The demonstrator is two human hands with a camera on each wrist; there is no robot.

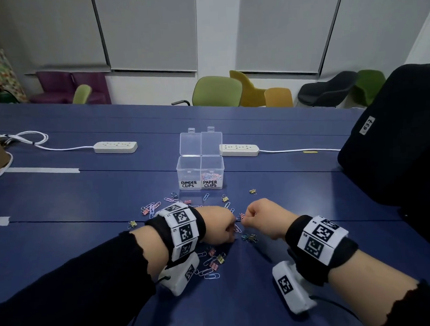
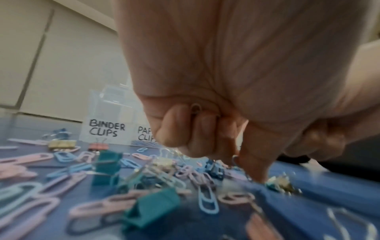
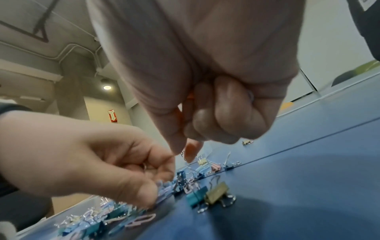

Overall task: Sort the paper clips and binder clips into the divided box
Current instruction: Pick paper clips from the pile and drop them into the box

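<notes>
**Both hands closed over the clip pile before the labelled box**

Head view: the divided box (image 1: pixel 200 172) stood open on the blue table (image 1: pixel 87 193), its fronts marked "BINDER CLIPS" and "PAPER CLIPS"; paper clips (image 1: pixel 211 175) lay in the latter compartment. Nearer than the box, the left hand (image 1: pixel 218 224) and right hand (image 1: pixel 263 216) were curled over loose clips.

Left wrist view: fingers (image 2: pixel 174 128) folded round a clip, type unclear.

Right wrist view: thumb and fingers (image 3: pixel 230 112) pinched together; their contents could not be determined. A gold binder clip (image 3: pixel 217 193) lay beneath.
</notes>
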